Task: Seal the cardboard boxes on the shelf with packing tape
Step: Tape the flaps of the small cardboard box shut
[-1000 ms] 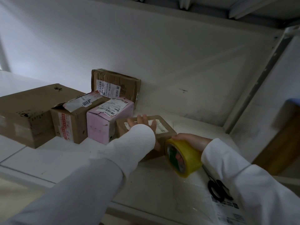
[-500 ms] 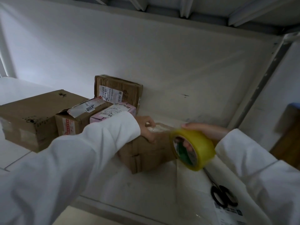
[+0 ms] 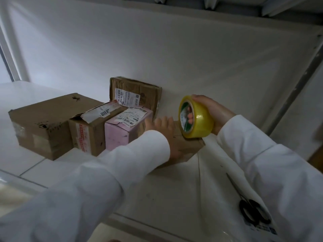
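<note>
Taping is under way on just one box as far as I can tell, so this looks like early days. The right hand (image 3: 212, 113) has its fingers hooked through the core of the yellow tape roll (image 3: 195, 117), thumb over the outside, and the roll is sitting on the near right corner of the small brown box (image 3: 189, 148) at the middle of the shelf (image 3: 157, 198). The left hand (image 3: 165, 130) lies flat on top of that same box, fingers fairly straight, pressing down rather than gripping anything.

Whether a strip is actually stuck down yet, can't say, the clear tape doesn't show against the cardboard.

Still to do, by my guess: everything at 9 to 10 o'clock from the hands. The pink box (image 3: 122, 131) is just beside the left hand, then the box with a lifted flap (image 3: 87, 133), then the big brown box (image 3: 42, 124) furthest out, plus the upright box (image 3: 138, 92) at 11 o'clock against the back wall. The flap one clearly needs closing.

Scissors (image 3: 251, 212) are waiting at 5 o'clock, partly under the right sleeve.
</note>
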